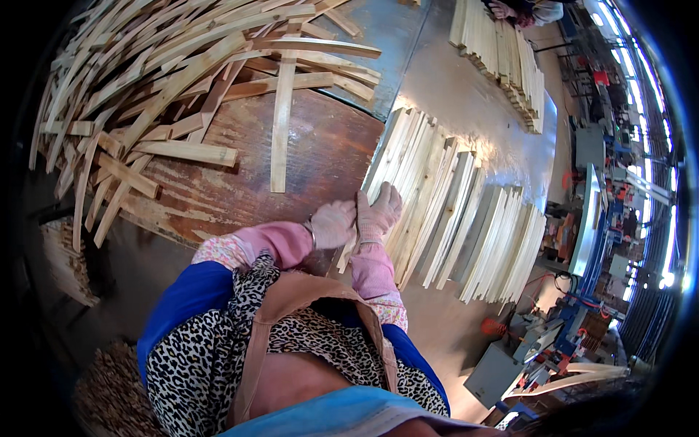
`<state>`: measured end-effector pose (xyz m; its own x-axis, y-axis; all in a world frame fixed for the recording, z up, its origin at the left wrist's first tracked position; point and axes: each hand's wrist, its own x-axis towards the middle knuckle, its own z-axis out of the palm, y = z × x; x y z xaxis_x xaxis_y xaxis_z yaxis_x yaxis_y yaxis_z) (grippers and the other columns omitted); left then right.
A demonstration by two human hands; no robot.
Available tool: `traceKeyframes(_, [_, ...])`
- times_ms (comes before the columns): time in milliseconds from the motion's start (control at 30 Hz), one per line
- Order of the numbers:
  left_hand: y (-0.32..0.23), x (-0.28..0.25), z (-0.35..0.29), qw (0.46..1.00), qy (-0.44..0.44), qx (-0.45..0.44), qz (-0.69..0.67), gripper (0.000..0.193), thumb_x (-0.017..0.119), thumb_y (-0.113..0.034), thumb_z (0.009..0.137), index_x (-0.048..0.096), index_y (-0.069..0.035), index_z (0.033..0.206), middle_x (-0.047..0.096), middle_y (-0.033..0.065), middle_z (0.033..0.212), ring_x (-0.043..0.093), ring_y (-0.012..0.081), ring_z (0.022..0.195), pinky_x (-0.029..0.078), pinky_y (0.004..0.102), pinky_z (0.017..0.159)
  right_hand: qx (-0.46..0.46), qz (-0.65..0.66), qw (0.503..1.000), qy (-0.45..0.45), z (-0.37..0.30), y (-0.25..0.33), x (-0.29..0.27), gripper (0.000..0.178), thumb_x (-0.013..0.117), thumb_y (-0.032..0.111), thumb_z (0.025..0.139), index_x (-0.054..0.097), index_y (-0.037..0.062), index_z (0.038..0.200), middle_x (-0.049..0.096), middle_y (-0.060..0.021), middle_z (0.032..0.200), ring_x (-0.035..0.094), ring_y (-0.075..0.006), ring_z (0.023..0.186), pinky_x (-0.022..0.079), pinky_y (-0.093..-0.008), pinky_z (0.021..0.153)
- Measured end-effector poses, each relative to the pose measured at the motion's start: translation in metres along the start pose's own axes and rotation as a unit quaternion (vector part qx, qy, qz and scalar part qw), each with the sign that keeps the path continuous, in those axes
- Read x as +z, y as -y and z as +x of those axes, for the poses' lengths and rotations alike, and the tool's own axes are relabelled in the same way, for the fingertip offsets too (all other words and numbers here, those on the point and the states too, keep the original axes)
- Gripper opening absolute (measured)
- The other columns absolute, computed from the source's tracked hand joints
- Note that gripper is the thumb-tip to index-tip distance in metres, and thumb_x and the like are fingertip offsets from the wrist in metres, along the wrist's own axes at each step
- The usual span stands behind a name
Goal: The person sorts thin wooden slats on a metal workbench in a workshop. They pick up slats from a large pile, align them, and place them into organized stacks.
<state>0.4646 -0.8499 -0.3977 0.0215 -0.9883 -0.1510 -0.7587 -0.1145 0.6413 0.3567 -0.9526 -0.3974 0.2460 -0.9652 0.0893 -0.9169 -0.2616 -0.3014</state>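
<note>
So, nearest first: the left hand is by the near right edge of a worn reddish-brown wooden desk, fingers bunched and a bit blurry, so I can't tell if it's gripping anything. Right hand is just beside it, fingers close together over the left end of a row of pale, straight, narrow wooden strips; can't tell if it's pinching one either. The strips are creamy yellow, some with darker grain, standing side by side in bunches with a few narrow gaps, near ends a little uneven. They're sitting right of the brown desk, whose scuffed top is bare between the hands and a big messy heap of loose tan wooden strips. One long strip pokes out of that heap toward the hands. Past the row there's open shiny surface, then another pale wooden stack with a co-worker's hand at its far end.
</note>
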Motion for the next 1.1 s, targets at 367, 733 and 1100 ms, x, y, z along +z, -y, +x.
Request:
traceKeyframes(367, [0.151, -0.117, 0.016, 0.907, -0.227, -0.354, 0.026, 0.084, 0.071, -0.036, 0.088, 0.041, 0.001, 0.157, 0.049, 0.0271, 0.153, 0.045, 0.0411, 0.142, 0.034, 0.0471, 0.121, -0.020, -0.009, 0.999, -0.029, -0.001, -0.009, 0.009, 0.071, 0.080, 0.045, 0.082, 0.063, 0.0095, 0.141, 0.058, -0.0145, 0.146, 0.048, -0.0390, 0.139, 0.038, -0.0510, 0.119])
traceKeyframes(733, [-0.008, 0.028, -0.031, 0.989, -0.007, -0.138, -0.045, 0.071, 0.066, -0.032, 0.089, 0.047, 0.002, 0.149, 0.053, 0.0227, 0.146, 0.051, 0.0411, 0.134, 0.042, 0.0460, 0.117, 0.119, -0.025, 0.993, 0.003, 0.024, -0.101, -0.051, 0.077, 0.078, 0.041, 0.085, 0.053, 0.0087, 0.151, 0.055, -0.0206, 0.150, 0.048, -0.0389, 0.140, 0.037, -0.0507, 0.119])
traceKeyframes(1100, [-0.016, -0.044, 0.154, 0.973, -0.197, 0.003, 0.121, 0.055, 0.062, -0.041, 0.096, 0.059, -0.007, 0.140, 0.057, 0.0171, 0.141, 0.051, 0.0389, 0.133, 0.040, 0.0527, 0.112, 0.075, -0.001, 0.997, -0.034, 0.010, -0.130, -0.034, 0.072, 0.082, 0.038, 0.082, 0.060, 0.0101, 0.144, 0.062, -0.0160, 0.140, 0.057, -0.0365, 0.128, 0.046, -0.0499, 0.110])
